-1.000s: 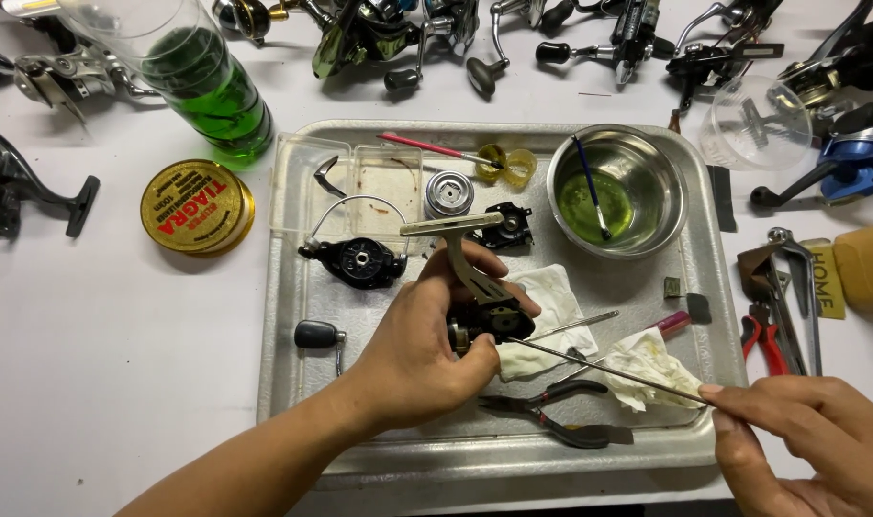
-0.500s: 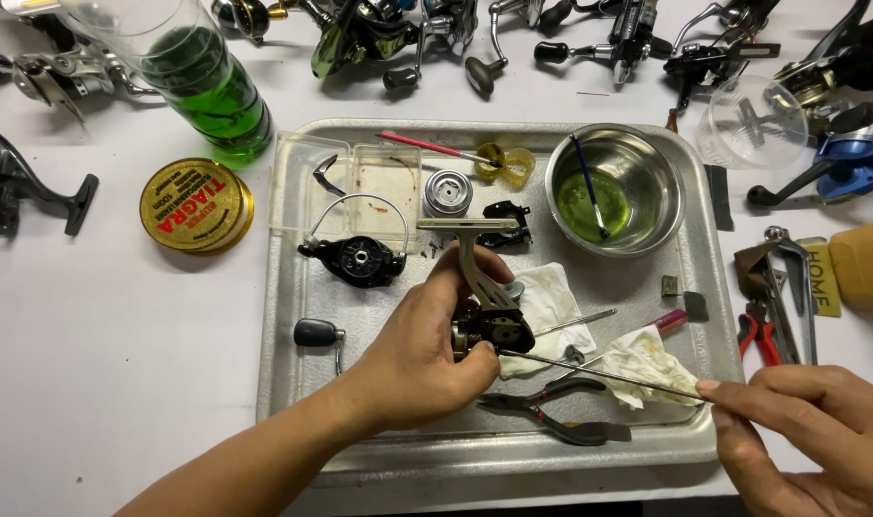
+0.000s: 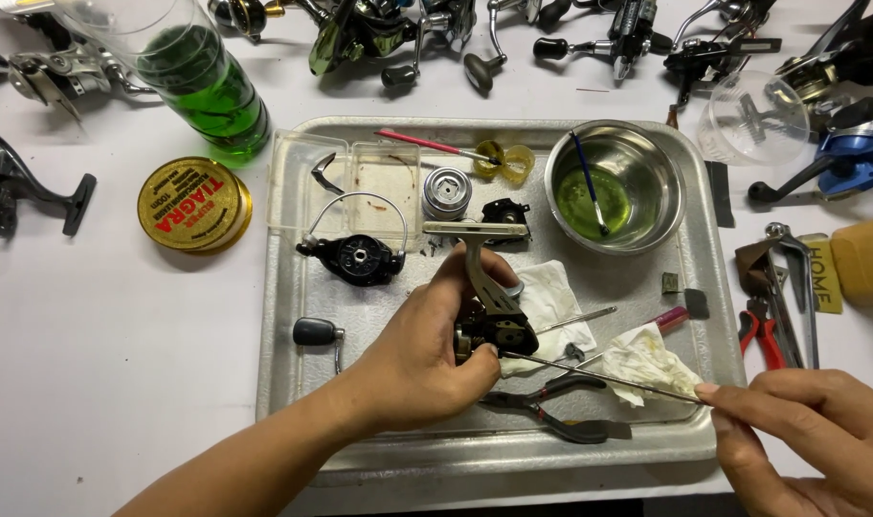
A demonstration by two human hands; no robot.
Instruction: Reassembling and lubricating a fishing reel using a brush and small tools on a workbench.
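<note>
My left hand [image 3: 422, 359] grips a grey-and-black fishing reel body [image 3: 489, 311] above the metal tray [image 3: 293, 383], its foot pointing away from me. My right hand [image 3: 810, 436] at the lower right pinches a long thin metal rod [image 3: 599, 375]. The rod's tip reaches into the reel body's lower end. Crumpled white tissues [image 3: 647, 359] lie under the rod. Black-handled pliers [image 3: 551, 407] rest on the tray just below the reel body.
On the tray: a steel bowl [image 3: 614, 187] of green liquid, a rotor with bail wire [image 3: 355, 254], a spool [image 3: 446, 191], a clear box [image 3: 350, 182], a handle knob [image 3: 314, 332]. Outside it: a green bottle [image 3: 202, 81], a gold tin [image 3: 190, 203], several reels, red pliers [image 3: 762, 335].
My left hand has turned the reel body a little and shifted it slightly. The rod's tip now sits at the reel body's lower end. My right hand has barely moved.
</note>
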